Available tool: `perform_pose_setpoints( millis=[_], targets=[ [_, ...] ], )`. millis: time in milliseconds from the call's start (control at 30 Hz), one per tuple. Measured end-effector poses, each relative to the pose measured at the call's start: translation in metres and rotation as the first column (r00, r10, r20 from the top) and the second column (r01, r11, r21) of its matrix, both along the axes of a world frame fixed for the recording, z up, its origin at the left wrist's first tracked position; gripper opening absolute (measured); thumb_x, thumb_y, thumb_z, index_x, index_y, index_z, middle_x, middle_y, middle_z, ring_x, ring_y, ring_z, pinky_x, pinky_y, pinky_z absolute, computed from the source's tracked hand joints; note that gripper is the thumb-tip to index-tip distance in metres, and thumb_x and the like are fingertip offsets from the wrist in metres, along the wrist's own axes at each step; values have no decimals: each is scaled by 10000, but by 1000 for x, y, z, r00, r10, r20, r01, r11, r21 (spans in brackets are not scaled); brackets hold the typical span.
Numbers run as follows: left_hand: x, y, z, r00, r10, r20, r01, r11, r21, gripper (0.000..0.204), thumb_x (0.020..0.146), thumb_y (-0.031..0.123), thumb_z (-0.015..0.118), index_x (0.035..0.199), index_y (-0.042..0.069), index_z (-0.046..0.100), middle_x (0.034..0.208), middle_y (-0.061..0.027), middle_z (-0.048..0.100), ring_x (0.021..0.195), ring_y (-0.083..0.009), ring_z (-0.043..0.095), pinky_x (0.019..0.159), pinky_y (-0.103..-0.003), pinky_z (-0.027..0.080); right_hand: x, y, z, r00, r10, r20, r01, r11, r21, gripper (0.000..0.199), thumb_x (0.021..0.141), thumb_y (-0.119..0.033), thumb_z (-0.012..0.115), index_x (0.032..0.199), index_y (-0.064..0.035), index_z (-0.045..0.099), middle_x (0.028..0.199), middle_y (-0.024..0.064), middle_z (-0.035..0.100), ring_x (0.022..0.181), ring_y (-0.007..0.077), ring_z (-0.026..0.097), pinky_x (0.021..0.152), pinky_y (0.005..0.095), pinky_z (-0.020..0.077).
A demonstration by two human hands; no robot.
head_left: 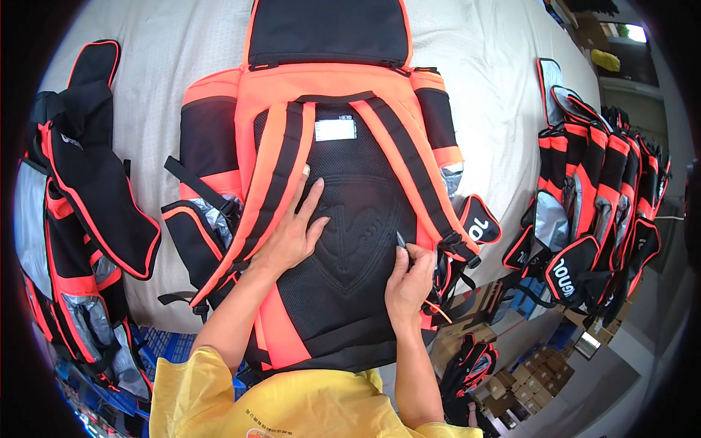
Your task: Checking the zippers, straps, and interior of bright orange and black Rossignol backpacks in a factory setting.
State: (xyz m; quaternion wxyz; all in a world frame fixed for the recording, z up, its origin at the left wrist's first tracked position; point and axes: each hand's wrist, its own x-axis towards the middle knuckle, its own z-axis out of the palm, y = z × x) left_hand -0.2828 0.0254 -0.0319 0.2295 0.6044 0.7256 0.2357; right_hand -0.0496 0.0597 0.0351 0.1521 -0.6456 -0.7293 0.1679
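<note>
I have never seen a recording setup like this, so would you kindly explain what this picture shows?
There is no robot here: these are a person's own bare hands. The single picture comes from a wide fisheye camera worn on the head, looking down, which is why edges bend and the rim is dark. The picture's left is the person's left.

On the pale, wrinkled cloth surface lies a large orange-and-black fabric backpack, shoulder straps facing up. The left hand is spread against its back. The right hand holds a small, pointed, metallic-looking tool; its exact kind is hard to tell. Similar orange, black and silver bags sit to the left and right.
</note>
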Motion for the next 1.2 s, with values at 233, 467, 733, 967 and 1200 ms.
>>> perform_pose_setpoints(
  millis=[233,467,733,967,1200],
  targets=[
    [1,1,0,995,24,97,-28,999,34,655,965,284,722,1559,115,507,1716,-150,299,1585,-379,278,1288,-513,235,0,-1,-2,998,60,27,-61,997,37,185,1019,-116,685,1083,30,592,1001,191,600,889,363,619,791,438,497],
    [-4,-1,-1,995,10,-95,-5,999,49,675,935,101,596,1594,111,454,1657,-203,392,1528,-449,355,1274,-562,229,11,-11,5,981,27,-191,-26,1000,8,121,1064,-102,626,1090,13,603,919,56,575,739,119,552,638,286,458],
    [-3,-9,-15,1000,14,8,-14,1000,28,749,909,48,568,1629,54,361,1625,-275,405,1516,-463,369,1257,-552,275,91,-49,74,258,-605,-754,-62,768,-637,252,1080,-286,639,1197,-70,582,955,-16,497,634,64,374,509,219,297],
    [-2,-9,-24,999,49,12,-50,992,113,712,896,43,588,1591,61,438,1589,-254,452,1460,-501,406,1246,-569,291,313,-141,92,29,-755,-655,291,633,-717,283,1096,-382,591,1126,-102,615,926,-47,547,673,80,408,543,231,339],
    [3,-8,-32,992,95,85,-112,970,215,670,879,13,590,1542,50,505,1538,-252,499,1454,-460,429,1230,-528,340,506,-224,139,-107,-774,-623,874,226,-431,384,1057,-522,603,870,-187,586,717,-59,560,553,58,513,412,214,397]
  ],
)
